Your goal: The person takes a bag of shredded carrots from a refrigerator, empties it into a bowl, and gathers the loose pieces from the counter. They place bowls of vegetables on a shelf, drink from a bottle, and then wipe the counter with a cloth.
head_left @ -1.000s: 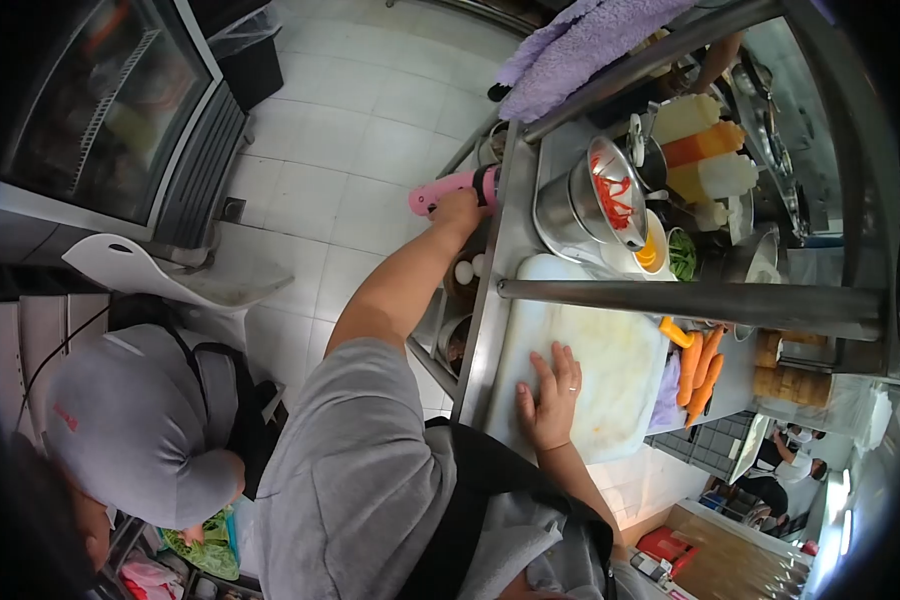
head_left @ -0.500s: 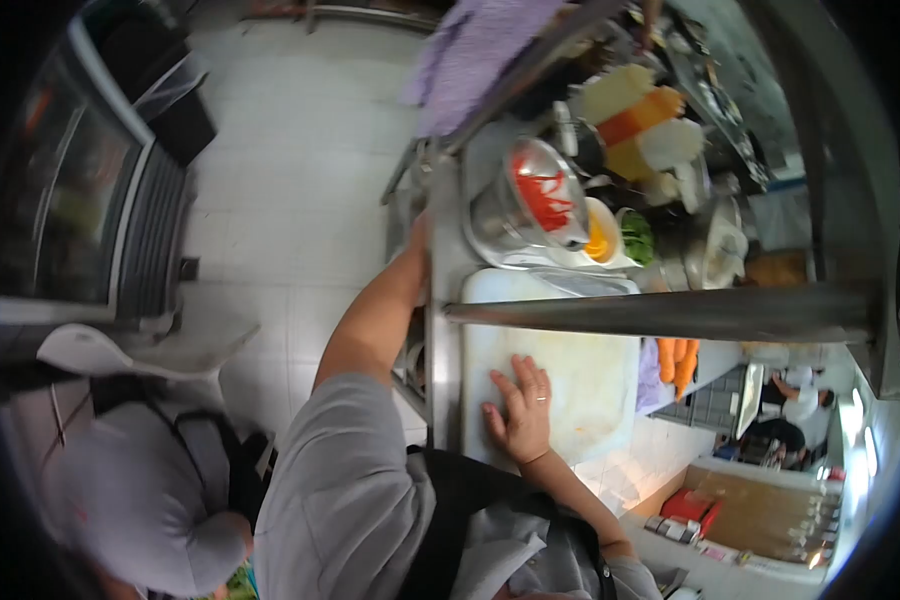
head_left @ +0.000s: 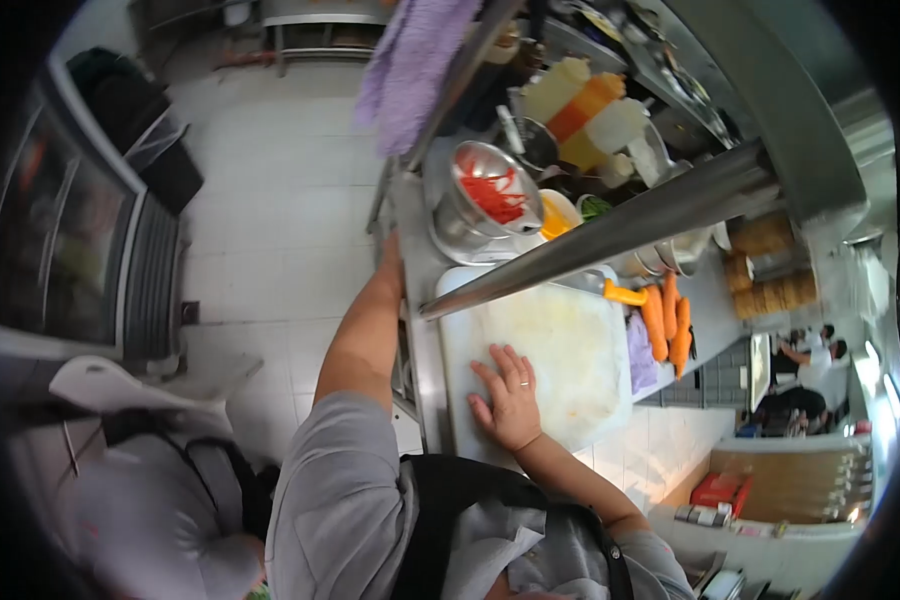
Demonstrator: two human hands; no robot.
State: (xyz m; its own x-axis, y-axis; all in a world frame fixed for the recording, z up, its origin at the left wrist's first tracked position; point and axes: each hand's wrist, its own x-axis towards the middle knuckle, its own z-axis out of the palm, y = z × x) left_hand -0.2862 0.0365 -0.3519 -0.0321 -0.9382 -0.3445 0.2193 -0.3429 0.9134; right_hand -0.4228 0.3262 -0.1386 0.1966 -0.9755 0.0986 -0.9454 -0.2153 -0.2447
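My right hand [head_left: 510, 402] lies palm down on a white cutting board [head_left: 575, 345], with its fingers spread and nothing under them that I can see. A ring is on one finger. My left hand [head_left: 392, 248] reaches past the metal counter's edge, where its fingers are hidden. A knife with a yellow handle [head_left: 625, 293] rests at the board's far edge, its blade partly behind a metal bar. Several carrots [head_left: 667, 318] lie beyond the board, beside a purple cloth [head_left: 641, 350].
A thick metal post [head_left: 610, 235] crosses over the board. Past it stand a steel bowl [head_left: 485, 200] of red strips, a container of yellow pieces [head_left: 558, 215] and several sauce bottles [head_left: 585, 105]. Another person [head_left: 160, 510] is close at the lower left.
The view has shifted, bringing the yellow knife handle and more of the carrots into sight. My right hand stays flat on the board, and my left arm still reaches by the counter edge.
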